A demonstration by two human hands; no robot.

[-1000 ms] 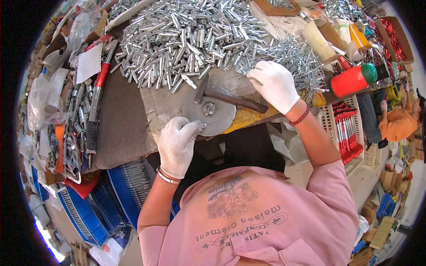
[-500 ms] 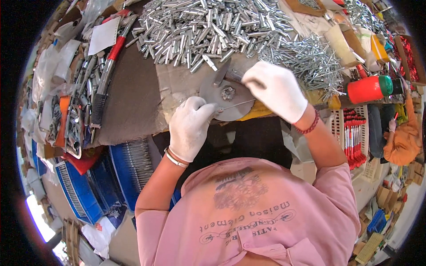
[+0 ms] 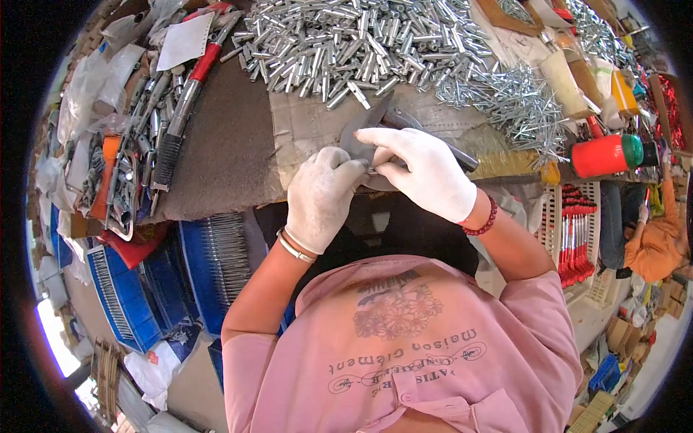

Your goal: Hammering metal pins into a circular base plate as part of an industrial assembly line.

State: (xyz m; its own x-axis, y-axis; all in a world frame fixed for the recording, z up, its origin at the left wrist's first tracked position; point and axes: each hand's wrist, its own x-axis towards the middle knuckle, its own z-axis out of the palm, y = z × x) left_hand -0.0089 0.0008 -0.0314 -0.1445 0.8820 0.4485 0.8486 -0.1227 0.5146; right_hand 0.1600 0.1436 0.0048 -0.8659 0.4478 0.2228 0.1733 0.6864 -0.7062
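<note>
Together, both hands (image 3: 375,180) on metal blade (image 3: 363,130)

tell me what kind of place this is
Likely a small hardware assembly workshop: a heap of short metal tubes covers the bench, blue trays hold rows of metal parts, and red-handled tools lie nearby.

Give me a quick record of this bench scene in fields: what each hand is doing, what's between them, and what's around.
left hand: white glove, shut on the grey metal blade
right hand: white glove, fingers pressed on the same blade
behind: pile of silver metal tubes
right of pile: heap of thin wire pins
far right: red can with green cap
left: red-handled tool
</note>
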